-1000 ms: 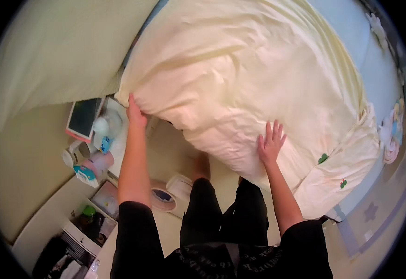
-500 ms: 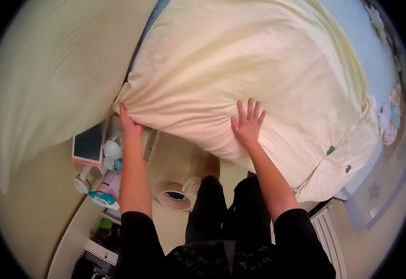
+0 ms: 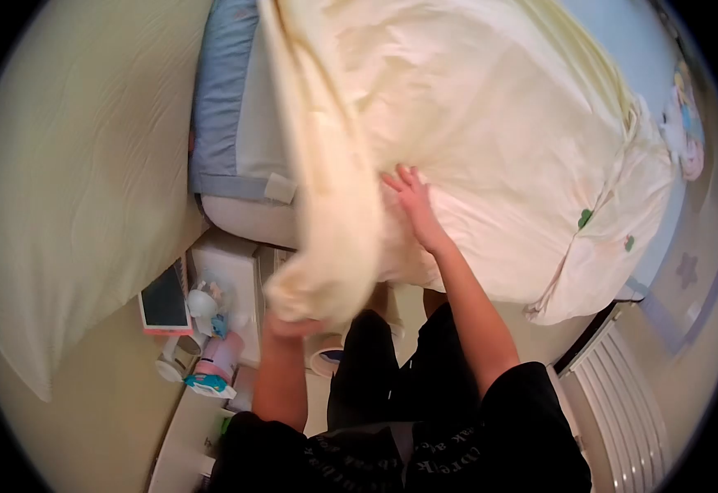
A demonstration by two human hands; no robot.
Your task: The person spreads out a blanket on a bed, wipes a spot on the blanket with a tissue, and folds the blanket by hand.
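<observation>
A large cream cover (image 3: 474, 164) with small green patches lies over the bed. My left hand (image 3: 291, 326) grips the cover's near left edge, which is lifted, folded inward and blurred by motion. Its fingers are partly hidden by the fabric. On top of the cover rests my right hand (image 3: 413, 201), its fingers spread. Where the edge is raised, a blue and white mattress (image 3: 226, 107) shows at the left.
At the left hang cream curtains (image 3: 87, 148). Below them a white cabinet (image 3: 231, 263) stands beside a dark-screened device (image 3: 166, 302), a pink and teal pack (image 3: 215, 361) and a white mug. A white radiator (image 3: 618, 403) is at the lower right.
My left hand has pulled the cover's left edge down and to the right, uncovering the mattress corner. My right hand has shifted left across the cover. The view has moved slightly.
</observation>
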